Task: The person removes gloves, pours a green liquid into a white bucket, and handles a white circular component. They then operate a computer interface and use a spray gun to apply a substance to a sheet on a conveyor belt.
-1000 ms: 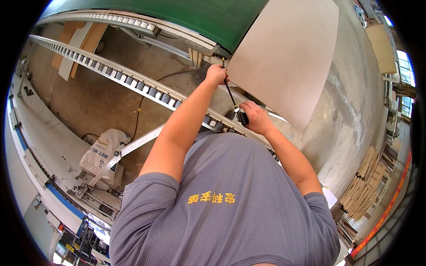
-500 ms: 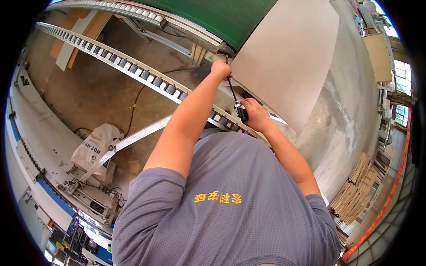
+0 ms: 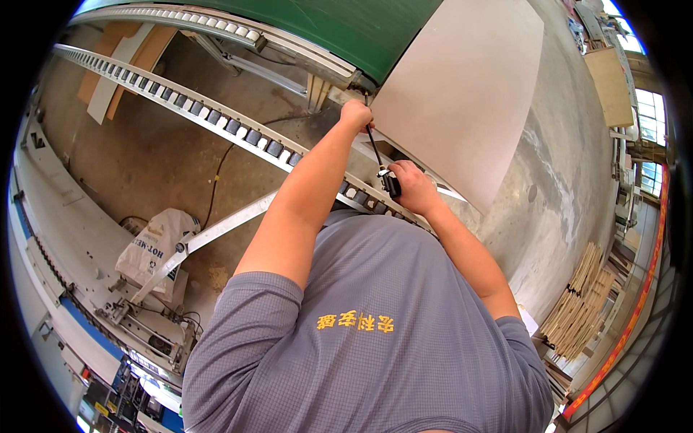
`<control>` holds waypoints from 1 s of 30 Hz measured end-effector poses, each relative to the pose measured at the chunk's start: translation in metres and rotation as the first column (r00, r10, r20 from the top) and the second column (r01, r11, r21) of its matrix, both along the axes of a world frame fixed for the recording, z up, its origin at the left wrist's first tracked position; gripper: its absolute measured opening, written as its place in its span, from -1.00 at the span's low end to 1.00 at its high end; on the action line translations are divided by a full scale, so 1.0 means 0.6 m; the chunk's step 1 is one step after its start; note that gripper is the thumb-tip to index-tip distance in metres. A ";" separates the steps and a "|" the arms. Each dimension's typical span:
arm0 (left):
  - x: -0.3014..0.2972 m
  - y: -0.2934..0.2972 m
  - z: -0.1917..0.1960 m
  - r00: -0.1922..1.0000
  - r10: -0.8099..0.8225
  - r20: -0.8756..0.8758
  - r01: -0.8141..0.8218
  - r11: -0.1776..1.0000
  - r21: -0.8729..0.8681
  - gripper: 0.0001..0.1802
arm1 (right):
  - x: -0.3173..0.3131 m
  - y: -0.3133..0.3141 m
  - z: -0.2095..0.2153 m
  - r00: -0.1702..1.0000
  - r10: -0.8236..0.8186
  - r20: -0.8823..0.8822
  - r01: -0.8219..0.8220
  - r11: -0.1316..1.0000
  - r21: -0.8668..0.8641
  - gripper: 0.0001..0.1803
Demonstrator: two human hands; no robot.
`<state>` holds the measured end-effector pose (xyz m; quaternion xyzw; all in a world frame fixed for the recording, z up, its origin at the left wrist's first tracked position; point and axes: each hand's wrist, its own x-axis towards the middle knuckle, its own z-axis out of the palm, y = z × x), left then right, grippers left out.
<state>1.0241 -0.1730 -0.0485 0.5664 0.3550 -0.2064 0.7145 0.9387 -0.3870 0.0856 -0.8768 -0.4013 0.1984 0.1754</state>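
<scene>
My left hand [image 3: 356,115] is closed around a thin black rod [image 3: 374,144] near the corner of a green belt [image 3: 328,36]. The rod slants down to a small black blocky part with a silvery fitting [image 3: 390,182], which my right hand [image 3: 413,186] grips from its right side. Whether the rod is stiff or a hose I cannot tell. Both hands are just beyond a rail of black and white rollers [image 3: 231,126] that runs in front of my body. A large pale board [image 3: 455,94] lies to the right of the rod.
A second roller rail [image 3: 195,18] runs along the green belt. A white printed sack [image 3: 155,242] sits at left beside a metal brace [image 3: 224,225]. A dark cable [image 3: 215,173] crosses the concrete floor. Stacked wooden strips [image 3: 577,310] are at right.
The whole view has shifted slightly. Both hands keep their hold on the rod and the black blocky part, with hardly any movement between them.
</scene>
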 end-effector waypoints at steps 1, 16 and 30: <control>0.001 0.000 0.000 1.000 -0.009 0.003 0.009 1.000 0.007 -0.88 | 0.000 0.001 0.002 1.000 -0.002 -0.003 0.002 1.000 -0.005 -0.43; -0.001 0.002 0.014 0.996 0.078 -0.045 -0.078 0.997 0.001 -0.86 | -0.001 0.000 -0.004 1.000 0.004 0.007 -0.004 1.000 0.029 -0.45; -0.002 0.002 0.019 0.992 0.118 -0.033 -0.118 0.993 -0.009 -0.87 | 0.000 -0.003 -0.015 0.999 0.012 0.030 -0.013 0.999 0.034 -0.43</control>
